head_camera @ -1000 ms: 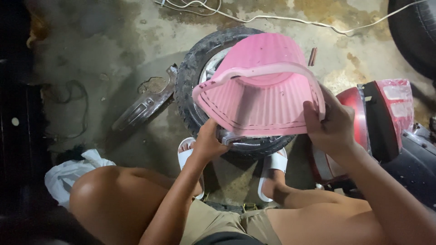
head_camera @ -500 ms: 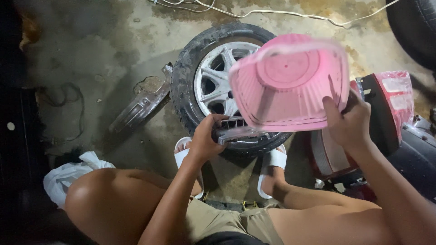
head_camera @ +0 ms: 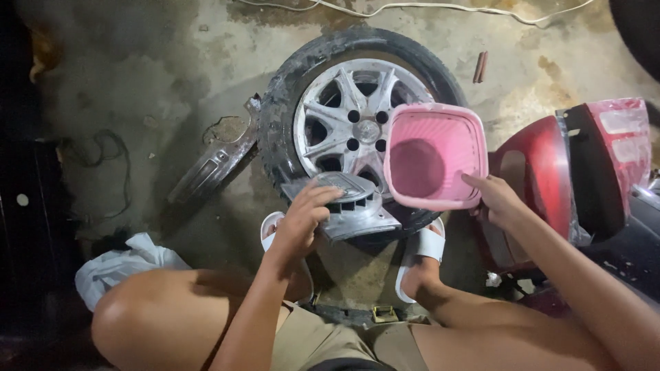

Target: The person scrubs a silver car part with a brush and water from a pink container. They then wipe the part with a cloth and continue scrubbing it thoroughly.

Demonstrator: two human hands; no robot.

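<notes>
A car wheel (head_camera: 344, 117) with a silver alloy rim lies flat on the concrete floor in front of me. My left hand (head_camera: 302, 220) rests on a grey plastic grille-like part (head_camera: 350, 203) that sits on the near edge of the tyre. My right hand (head_camera: 496, 199) grips the rim of a pink plastic basket (head_camera: 433, 154), held with its opening toward me over the wheel's right side. My knees and white sandals (head_camera: 423, 251) are below.
A red vehicle body with a tail light (head_camera: 605, 172) stands at the right. A bent metal trim piece (head_camera: 216, 161) lies left of the tyre. A white plastic bag (head_camera: 120, 271) lies by my left knee. A cord (head_camera: 412, 7) runs along the far floor.
The pink basket has swung from covering the wheel, bottom toward me, to the right with its opening facing me. The wheel rim and grey part are now uncovered, with my left hand on the part.
</notes>
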